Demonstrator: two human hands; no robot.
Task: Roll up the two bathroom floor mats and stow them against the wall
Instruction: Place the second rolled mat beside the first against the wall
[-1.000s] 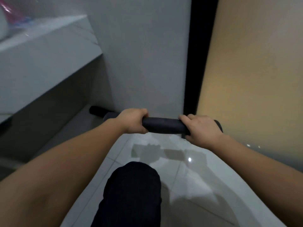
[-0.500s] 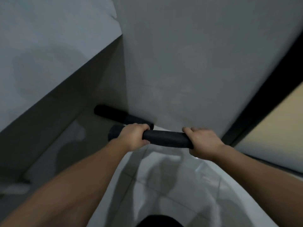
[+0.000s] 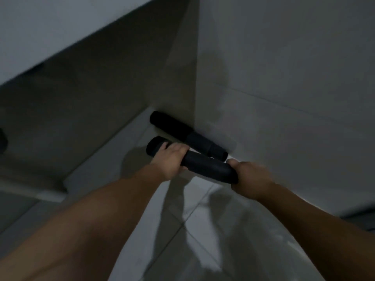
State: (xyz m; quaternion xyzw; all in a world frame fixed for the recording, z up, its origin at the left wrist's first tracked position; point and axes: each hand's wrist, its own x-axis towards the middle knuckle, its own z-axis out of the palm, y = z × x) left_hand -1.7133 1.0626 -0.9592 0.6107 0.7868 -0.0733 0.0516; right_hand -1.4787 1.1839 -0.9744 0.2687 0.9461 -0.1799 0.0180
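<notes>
Head view, looking down into a dim bathroom corner. No container appears; the two dark rolls lie bare against floor and wall. Held rolled mat: a black cylinder running from 10 o'clock to 4 o'clock near frame centre, gripped by the left hand near its 10 o'clock end and by the right hand at its 4 o'clock end, fingers of both curled closed around the roll. Stowed rolled mat: a second dark cylinder just beyond, at 12 o'clock of the held one, lying along the base of the wall and nearly parallel to it; whether the two rolls touch cannot be told. Compared with half a second ago, the held roll has tilted from near-level to a slant matching the stowed roll and sits closer to it, and the yellow panel has left the frame. A ledge overhangs at 10 o'clock, shading the recess below. Glossy tiled floor spreads open from centre toward 6 o'clock between the forearms, crossed by their shadows.
</notes>
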